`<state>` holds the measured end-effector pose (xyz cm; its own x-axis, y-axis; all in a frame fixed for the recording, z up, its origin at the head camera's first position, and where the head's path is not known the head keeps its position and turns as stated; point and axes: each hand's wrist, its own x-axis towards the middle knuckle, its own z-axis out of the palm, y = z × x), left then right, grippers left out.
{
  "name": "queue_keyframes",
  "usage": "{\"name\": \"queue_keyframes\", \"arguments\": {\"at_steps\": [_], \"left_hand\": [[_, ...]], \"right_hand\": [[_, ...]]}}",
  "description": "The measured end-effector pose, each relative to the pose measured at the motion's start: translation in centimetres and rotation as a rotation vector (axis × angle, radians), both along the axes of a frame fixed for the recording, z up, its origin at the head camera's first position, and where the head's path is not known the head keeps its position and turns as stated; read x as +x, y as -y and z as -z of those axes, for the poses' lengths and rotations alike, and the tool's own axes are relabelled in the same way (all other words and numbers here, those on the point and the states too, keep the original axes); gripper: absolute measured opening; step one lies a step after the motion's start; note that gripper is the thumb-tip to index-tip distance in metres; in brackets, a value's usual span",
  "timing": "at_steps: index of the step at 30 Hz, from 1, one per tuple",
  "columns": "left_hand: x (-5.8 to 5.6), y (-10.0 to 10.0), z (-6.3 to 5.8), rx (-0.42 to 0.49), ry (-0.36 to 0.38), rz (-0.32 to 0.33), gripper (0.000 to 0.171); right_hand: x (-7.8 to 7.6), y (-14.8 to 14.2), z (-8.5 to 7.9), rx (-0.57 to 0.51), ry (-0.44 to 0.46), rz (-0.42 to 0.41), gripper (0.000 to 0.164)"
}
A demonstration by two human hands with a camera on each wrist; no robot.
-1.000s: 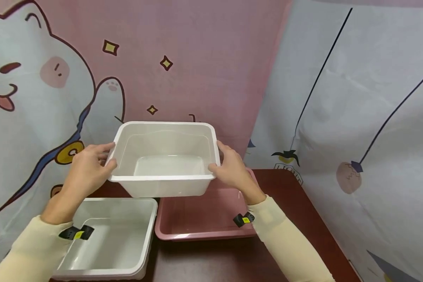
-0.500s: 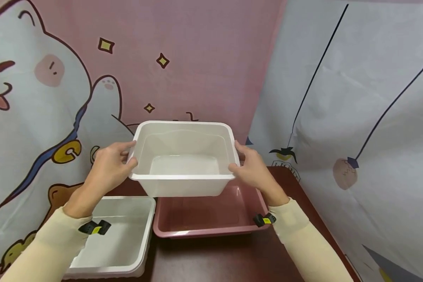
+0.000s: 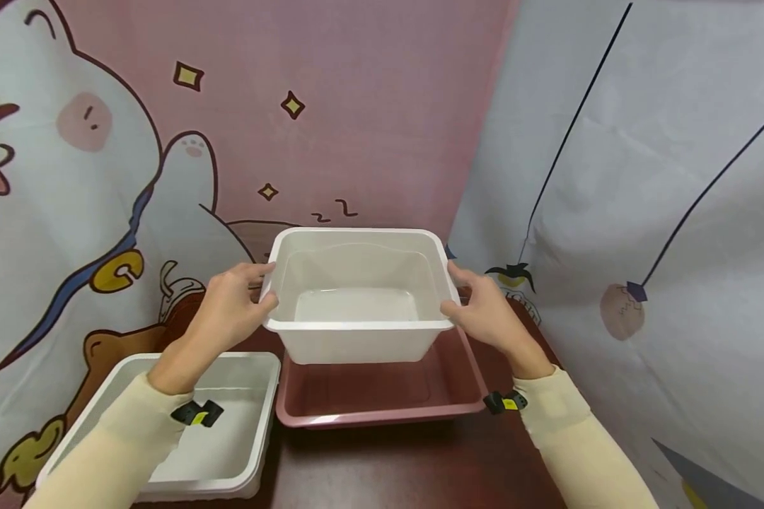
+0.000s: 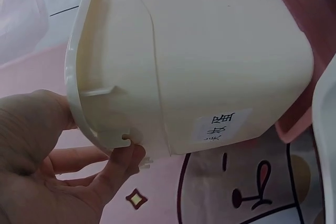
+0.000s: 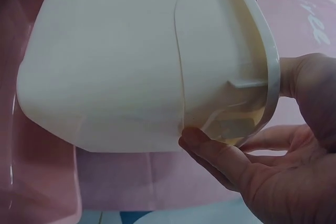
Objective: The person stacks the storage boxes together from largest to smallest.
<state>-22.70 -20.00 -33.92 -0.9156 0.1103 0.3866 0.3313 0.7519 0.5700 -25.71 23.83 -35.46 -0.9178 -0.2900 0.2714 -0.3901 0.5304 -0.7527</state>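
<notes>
Left hand at nine o'clock, right hand at three, and both pinch the tub at its short ends, thumbs over the lip, fingers curled under it! Up it hangs in the middle of the head view, hiding the far side of the pink bin; how much air lies beneath, I can't tell. Thin, stiff plastic by the look of it: I'd call it light, springy rather than fragile, maybe slippery on those smooth walls, so the overhanging end rims look the surest hold. Mouth up, floor down, long axis running nine to three, hand to hand, with a label on its outside. Further out, the pink bin sits at six o'clock, the white bin at seven, crossed by the left sleeve, dark table under both, cartoon cloth up at twelve.
</notes>
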Motion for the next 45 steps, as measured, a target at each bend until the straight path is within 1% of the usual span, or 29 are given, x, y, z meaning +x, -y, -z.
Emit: {"name": "queue_keyframes", "arguments": {"at_steps": [6,12,16,21,27,31,38,45], "left_hand": [[-0.4,-0.9,1.2,-0.010,0.012,0.009,0.054],[-0.6,-1.4,2.6,-0.009,-0.005,0.029,0.052],[-0.8,-1.6,3.4,-0.011,0.007,0.040,0.051],[-0.9,-1.9,4.4,-0.021,0.027,0.039,0.052],[-1.1,-2.1,5.5,-0.061,0.004,0.044,0.052],[-1.4,-2.2,6.2,-0.089,-0.005,0.047,0.051],[-1.4,-2.4,6.9,-0.099,-0.004,0.068,0.051],[-1.3,-2.5,7.4,-0.105,-0.001,0.076,0.051]], "right_hand": [[0.0,-1.1,0.9,0.050,0.014,0.028,0.084],[0.0,-1.6,2.1,0.055,0.024,0.061,0.083],[0.0,-1.9,3.0,0.052,0.037,0.077,0.082],[0.0,-2.0,3.8,0.039,0.059,0.079,0.082],[-0.2,-2.2,5.0,0.048,0.055,0.076,0.081],[-0.5,-2.5,5.9,0.056,0.069,0.076,0.080],[-0.7,-2.7,6.9,0.052,0.086,0.083,0.082],[-0.5,-2.6,7.2,0.058,0.096,0.082,0.082]]}}
